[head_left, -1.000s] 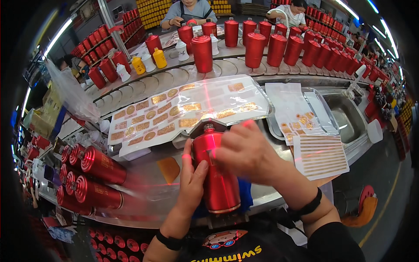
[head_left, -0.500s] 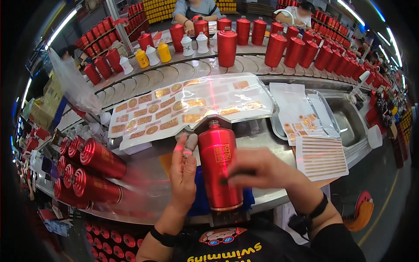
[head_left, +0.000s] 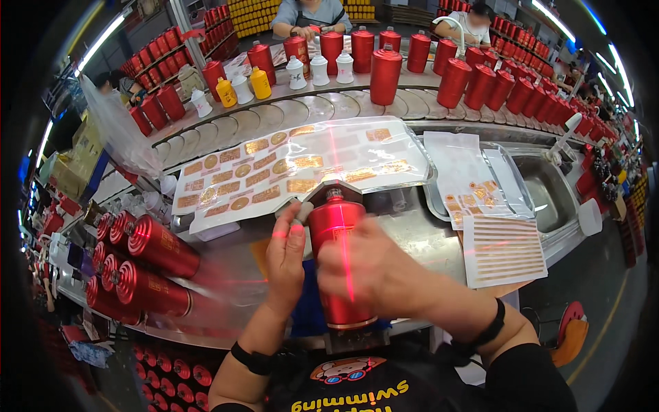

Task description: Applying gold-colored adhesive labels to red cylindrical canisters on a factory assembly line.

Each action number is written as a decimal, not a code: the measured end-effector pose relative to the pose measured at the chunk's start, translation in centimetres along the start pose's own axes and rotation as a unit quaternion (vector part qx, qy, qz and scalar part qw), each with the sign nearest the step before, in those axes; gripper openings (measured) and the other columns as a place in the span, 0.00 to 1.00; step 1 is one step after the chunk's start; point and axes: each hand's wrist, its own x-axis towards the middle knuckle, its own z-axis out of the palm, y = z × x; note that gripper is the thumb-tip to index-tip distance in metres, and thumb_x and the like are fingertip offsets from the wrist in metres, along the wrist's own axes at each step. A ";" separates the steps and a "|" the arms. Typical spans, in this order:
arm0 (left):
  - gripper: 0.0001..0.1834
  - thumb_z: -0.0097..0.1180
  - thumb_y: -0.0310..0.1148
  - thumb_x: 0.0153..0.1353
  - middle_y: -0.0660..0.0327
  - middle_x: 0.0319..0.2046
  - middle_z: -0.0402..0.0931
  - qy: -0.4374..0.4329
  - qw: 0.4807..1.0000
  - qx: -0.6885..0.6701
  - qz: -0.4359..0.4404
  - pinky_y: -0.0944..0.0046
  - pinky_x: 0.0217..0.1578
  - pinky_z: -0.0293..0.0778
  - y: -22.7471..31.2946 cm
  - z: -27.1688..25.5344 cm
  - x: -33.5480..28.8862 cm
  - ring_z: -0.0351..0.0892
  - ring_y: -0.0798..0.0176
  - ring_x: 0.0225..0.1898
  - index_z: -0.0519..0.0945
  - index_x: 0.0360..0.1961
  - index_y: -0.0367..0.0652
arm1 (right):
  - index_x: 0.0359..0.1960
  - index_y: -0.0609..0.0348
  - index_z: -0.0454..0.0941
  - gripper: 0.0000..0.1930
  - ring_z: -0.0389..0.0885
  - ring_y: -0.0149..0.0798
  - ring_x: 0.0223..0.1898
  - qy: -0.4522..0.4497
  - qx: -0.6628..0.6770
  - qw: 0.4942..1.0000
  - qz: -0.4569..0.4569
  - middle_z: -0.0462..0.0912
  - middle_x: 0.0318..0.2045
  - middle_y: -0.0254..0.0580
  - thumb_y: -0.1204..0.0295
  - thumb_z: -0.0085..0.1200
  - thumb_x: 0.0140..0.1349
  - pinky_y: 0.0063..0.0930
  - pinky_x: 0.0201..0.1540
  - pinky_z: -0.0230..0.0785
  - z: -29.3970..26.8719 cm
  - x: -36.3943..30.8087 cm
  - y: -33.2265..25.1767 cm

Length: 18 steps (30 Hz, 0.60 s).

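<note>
A shiny red bottle (head_left: 336, 237) lies in front of me, its neck pointing away, in a metal cradle (head_left: 357, 336) with a blue cloth (head_left: 306, 302) beneath. Red light lines cross the bottle. At its left side, my left hand (head_left: 285, 257) has its fingers stretched out, with pale covers on fingertips. My right hand (head_left: 364, 271) is curled over the bottle's front, smeared by motion; what lies under its fingers is hidden. Beyond the bottle, a white sheet of gold stickers (head_left: 240, 172) rests on a metal tray.
Several red bottles (head_left: 161, 247) lie stacked on the left. To the right are a sheet of gold strips (head_left: 504, 250), smaller gold stickers (head_left: 473, 199) and a metal sink (head_left: 542, 199). Red, white and yellow bottles stand along a curved conveyor (head_left: 302, 106); people sit behind it.
My right hand has moved left over the bottle's front, and the dark object seen under its fingers is now hidden. My left hand has barely moved. Bottles on the conveyor have shifted right.
</note>
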 end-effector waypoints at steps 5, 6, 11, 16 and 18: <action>0.27 0.41 0.46 0.79 0.55 0.56 0.77 -0.079 0.968 -0.170 -0.167 0.63 0.61 0.69 -1.6 0.6 2.3 0.75 0.64 0.58 0.72 0.63 0.33 | 0.34 0.53 0.81 0.07 0.82 0.53 0.33 -0.046 0.114 0.979 0.161 0.79 0.29 0.45 0.68 0.63 0.56 0.46 0.36 0.75 -0.7 1.3 3.8; 0.27 0.40 0.47 0.79 0.55 0.55 0.78 -0.087 0.956 -0.207 -0.190 0.62 0.60 0.70 -1.3 0.6 2.7 0.76 0.64 0.57 0.73 0.62 0.33 | 0.34 0.56 0.81 0.08 0.81 0.55 0.33 0.012 0.086 0.969 0.229 0.79 0.30 0.47 0.67 0.63 0.56 0.45 0.38 0.75 -0.2 2.7 4.9; 0.27 0.41 0.50 0.78 0.54 0.54 0.79 -0.115 0.907 -0.287 -0.285 0.59 0.57 0.75 -0.7 1.0 4.5 0.79 0.62 0.55 0.75 0.59 0.36 | 0.32 0.54 0.79 0.08 0.82 0.52 0.36 -0.113 0.159 0.981 0.025 0.78 0.32 0.44 0.69 0.66 0.54 0.45 0.40 0.75 -1.1 1.7 2.3; 0.22 0.53 0.44 0.73 0.56 0.52 0.81 -0.156 0.889 -0.304 -0.303 0.59 0.55 0.77 0.2 1.5 6.5 0.81 0.63 0.52 0.76 0.59 0.40 | 0.39 0.58 0.83 0.11 0.81 0.48 0.31 0.112 0.119 0.954 0.253 0.81 0.30 0.45 0.70 0.68 0.57 0.37 0.35 0.73 -1.4 -0.7 4.4; 0.22 0.61 0.45 0.68 0.57 0.48 0.83 -0.195 0.880 -0.244 -0.358 0.60 0.53 0.79 0.4 1.2 7.8 0.83 0.63 0.48 0.78 0.55 0.40 | 0.40 0.60 0.83 0.11 0.79 0.45 0.29 0.109 0.168 0.942 0.270 0.79 0.29 0.45 0.71 0.68 0.57 0.34 0.33 0.71 -1.6 -2.0 3.2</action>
